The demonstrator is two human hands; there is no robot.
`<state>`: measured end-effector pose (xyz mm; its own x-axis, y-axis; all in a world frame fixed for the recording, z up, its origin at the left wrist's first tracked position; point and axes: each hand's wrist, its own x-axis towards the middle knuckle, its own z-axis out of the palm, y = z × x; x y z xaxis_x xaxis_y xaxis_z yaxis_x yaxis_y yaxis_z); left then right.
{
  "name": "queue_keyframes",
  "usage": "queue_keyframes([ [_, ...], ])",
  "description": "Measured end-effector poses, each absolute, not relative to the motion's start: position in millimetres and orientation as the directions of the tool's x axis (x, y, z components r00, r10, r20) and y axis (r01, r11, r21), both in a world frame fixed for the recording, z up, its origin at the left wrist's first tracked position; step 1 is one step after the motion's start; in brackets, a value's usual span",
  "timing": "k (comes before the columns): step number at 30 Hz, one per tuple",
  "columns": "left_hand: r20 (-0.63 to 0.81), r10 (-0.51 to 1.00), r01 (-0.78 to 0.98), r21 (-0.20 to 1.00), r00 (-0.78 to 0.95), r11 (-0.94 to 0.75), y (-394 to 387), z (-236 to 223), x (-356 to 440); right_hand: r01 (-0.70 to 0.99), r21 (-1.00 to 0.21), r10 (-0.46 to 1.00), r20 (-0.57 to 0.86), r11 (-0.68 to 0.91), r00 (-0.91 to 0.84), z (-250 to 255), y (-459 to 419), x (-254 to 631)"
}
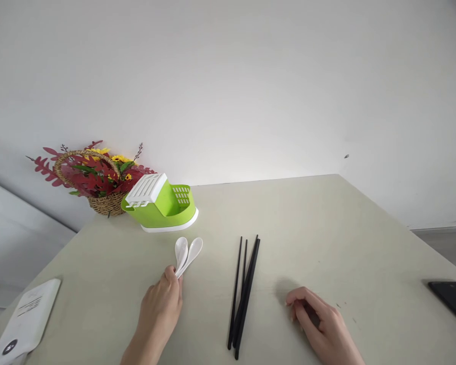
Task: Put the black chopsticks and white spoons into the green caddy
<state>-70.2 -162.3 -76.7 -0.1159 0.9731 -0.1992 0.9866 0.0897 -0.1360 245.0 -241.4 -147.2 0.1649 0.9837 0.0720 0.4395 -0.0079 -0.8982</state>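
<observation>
Spoons [181, 249] poke from the left hand [161, 300] gripping them; chopsticks [247, 299] lie between it and the loosely curled right hand [326, 322].

L hand [161, 296] n R hand [323, 322] both bare tbh. Wrists [152, 327] n visible L forearm [139, 352] bare too. Slim fingers [312, 297] imo.

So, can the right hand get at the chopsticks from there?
Probably yes: the right hand looks empty and is near the chopsticks, with nothing visible standing between them.
</observation>
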Motion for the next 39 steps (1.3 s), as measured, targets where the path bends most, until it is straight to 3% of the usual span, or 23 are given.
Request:
queue_keyframes([
  [4, -0.088, 0.994, 0.994, -0.090, -0.066, 0.058, -170, -92, -73, 0.436, -0.900, 0.984, 0.077, -0.001, 0.160, -145, -241, 246],
  [12, 0.172, 0.974, 0.966, 0.185, 0.150, -0.181, -193, -99, -36, 0.371, -0.928, 0.978, 0.047, -0.033, 0.204, -143, -242, 248],
  [19, 0.173, 0.910, 0.874, 0.260, 0.377, -0.411, -213, -99, 43, 0.326, -0.932, 0.886, 0.013, -0.157, 0.464, -149, -242, 254],
  [26, 0.140, 0.917, 0.893, 0.216, 0.373, -0.396, -217, -119, 99, 0.344, -0.931, 0.852, 0.077, -0.124, 0.518, -152, -240, 251],
  [39, 0.094, 0.901, 0.896, 0.102, 0.423, -0.431, -218, -130, 108, 0.374, -0.921, 0.868, 0.095, -0.109, 0.487, -151, -239, 250],
])
